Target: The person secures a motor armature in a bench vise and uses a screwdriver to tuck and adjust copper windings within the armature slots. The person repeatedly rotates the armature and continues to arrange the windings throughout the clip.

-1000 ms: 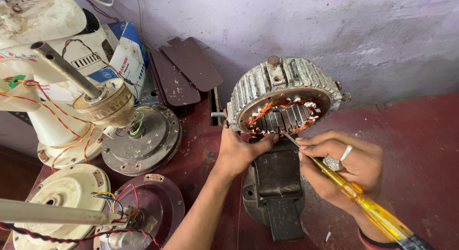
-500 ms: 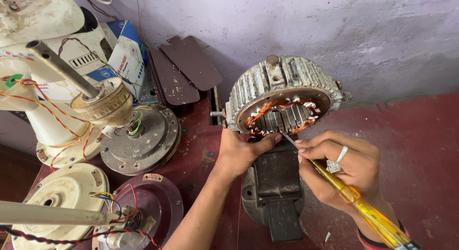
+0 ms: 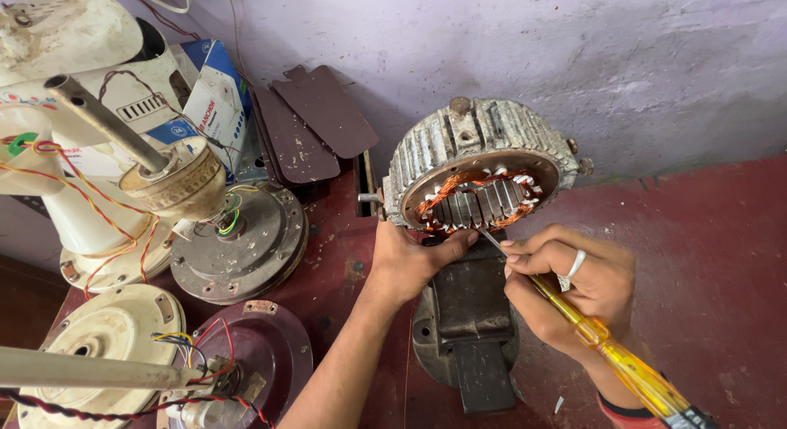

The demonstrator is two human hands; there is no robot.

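1. Barely shifted since a second ago: right hand (image 3: 574,285) and the screwdriver (image 3: 611,347) crept a touch lower and closer to the stator opening, left hand in the same spot.
2. Left hand (image 3: 414,261) clamped on the lower rim of the motor stator (image 3: 479,171), thumb hooked at the edge, bracing it.
3. Right hand closed round the yellow-handled screwdriver, ring on one finger, tip poking in at the copper windings (image 3: 438,201) along the stator's bottom edge.
4. Stator propped on edge on top of the dark bench vise (image 3: 467,322), open face toward the camera.
5. Looks like mid-prying or picking at the windings; next bit probably wants small careful levering without nicking the copper.
6. Left of the stator: dismantled fan motors (image 3: 238,240) and brown blades (image 3: 320,117).
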